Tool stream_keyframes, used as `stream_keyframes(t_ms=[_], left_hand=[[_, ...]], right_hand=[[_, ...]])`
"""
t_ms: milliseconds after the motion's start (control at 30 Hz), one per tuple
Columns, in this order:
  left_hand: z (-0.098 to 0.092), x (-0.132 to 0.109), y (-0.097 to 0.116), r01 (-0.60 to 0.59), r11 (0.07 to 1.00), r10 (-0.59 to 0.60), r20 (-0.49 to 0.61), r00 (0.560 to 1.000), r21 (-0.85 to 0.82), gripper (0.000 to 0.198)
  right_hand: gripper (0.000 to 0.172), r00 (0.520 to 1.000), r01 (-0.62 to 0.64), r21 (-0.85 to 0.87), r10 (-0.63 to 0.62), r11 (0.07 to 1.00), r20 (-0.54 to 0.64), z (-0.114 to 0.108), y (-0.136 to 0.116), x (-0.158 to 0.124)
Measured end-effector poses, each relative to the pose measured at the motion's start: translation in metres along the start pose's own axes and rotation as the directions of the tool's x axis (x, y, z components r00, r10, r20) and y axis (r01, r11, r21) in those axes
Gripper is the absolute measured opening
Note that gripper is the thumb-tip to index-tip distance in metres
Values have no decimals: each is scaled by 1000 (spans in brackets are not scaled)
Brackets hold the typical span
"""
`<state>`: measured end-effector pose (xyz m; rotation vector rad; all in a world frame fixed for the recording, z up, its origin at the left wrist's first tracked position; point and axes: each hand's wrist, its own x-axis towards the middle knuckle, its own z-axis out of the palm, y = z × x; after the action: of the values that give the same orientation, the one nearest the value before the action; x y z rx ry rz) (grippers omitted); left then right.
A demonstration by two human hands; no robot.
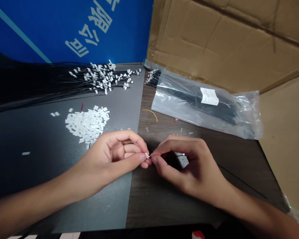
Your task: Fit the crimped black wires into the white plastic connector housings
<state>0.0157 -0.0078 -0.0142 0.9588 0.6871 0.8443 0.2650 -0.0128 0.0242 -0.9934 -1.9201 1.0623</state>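
Between thumb and forefinger, my left hand (122, 151) pinches a small white connector housing (147, 155). My right hand (186, 162) is closed on a thin black wire (241, 182), its tip at the housing. Whether the tip is inside the housing I cannot tell. The wire trails out past my right wrist over the dark wood surface. Left of my left hand lies a heap of loose white connector housings (88, 122). Beyond it, a large bundle of black wires (52, 79) ends in white connector housings.
A clear plastic bag (201, 113) of black wires lies behind my right hand, bare wire ends (151, 77) sticking out. Cardboard (221, 39) stands at the back and right, a blue panel (52, 26) at the back left. A yellow wire scrap (151, 113) lies mid-table.
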Motion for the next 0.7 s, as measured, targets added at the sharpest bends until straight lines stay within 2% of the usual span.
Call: stream_keyframes(t_ms=[133,367,700], left_hand=[[-2,0,2,23,999,-23,-4,1000,28,6],[-4,-3,1,24,996,-22,-23,1000,89,6],[2,-1,4,-14,989,23,-56,998,150,5]], right_hand=[[17,998,55,-33,-55,998,-7,0,1,0],[15,998,68,-81,-67,994,7,-2,3,-2],[14,993,113,-122,-114,986,2,-2,4,-4]])
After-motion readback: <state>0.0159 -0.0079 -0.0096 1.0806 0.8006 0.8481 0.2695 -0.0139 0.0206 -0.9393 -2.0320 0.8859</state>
